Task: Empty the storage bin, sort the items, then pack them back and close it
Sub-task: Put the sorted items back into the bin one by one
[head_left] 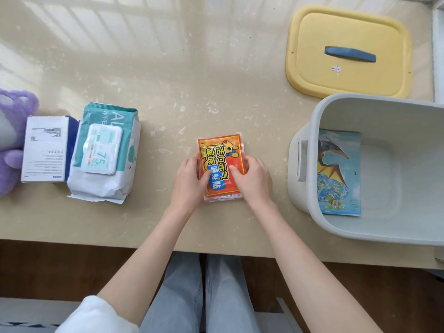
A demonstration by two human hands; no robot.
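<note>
The stack of orange packets (219, 162) lies mid-tabletop (168, 80), a glossy beige surface mirroring window bars. The left hand (189, 181) and right hand (254, 179) clasp its sides, thumbs on top. At right stands one open grey bin (384, 111) holding one leaflet (338, 174), with one yellow lid (348, 32) behind; at left, one wipes pack (103, 152), one box (43, 150) and one purple plush (12, 162).

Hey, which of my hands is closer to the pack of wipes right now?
Left. The left hand grips the left edge of the orange packet, on the side facing the wipes pack; the right hand holds its right edge, farther away.
</note>
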